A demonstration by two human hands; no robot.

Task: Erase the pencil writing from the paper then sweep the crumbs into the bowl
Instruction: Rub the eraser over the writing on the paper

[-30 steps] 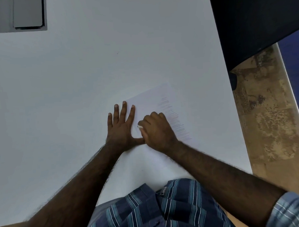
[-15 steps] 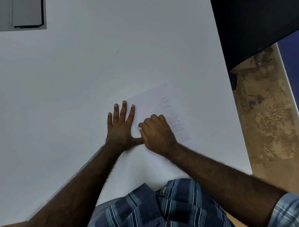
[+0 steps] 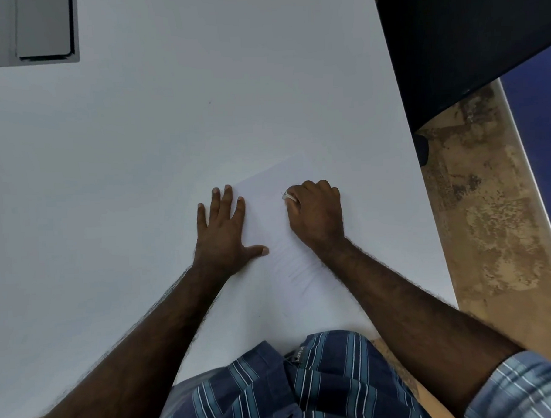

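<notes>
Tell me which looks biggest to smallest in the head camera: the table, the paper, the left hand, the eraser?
1. table
2. paper, though its pale edges are hard to trace
3. left hand, lying flat on the paper's edge
4. eraser, only a white tip showing from the right hand

Person wears a short-sleeved button shirt [image 3: 294, 385], dark navy-blue with lighter blue vertical stripes and thin white pinstripes. Just right of the shirt's front opening, a small dark tab with pale lettering, too small to read. Below that tab, a dark button near the bottom edge of the view. Right of the shirt front, the right sleeve [image 3: 522, 387] ends above the elbow, paler blue with white stripes. Both forearms bare and hairy from shirt outward. Left hand [image 3: 221, 233] and right hand [image 3: 315, 213] bare, no rings, watch or gloves.
</notes>
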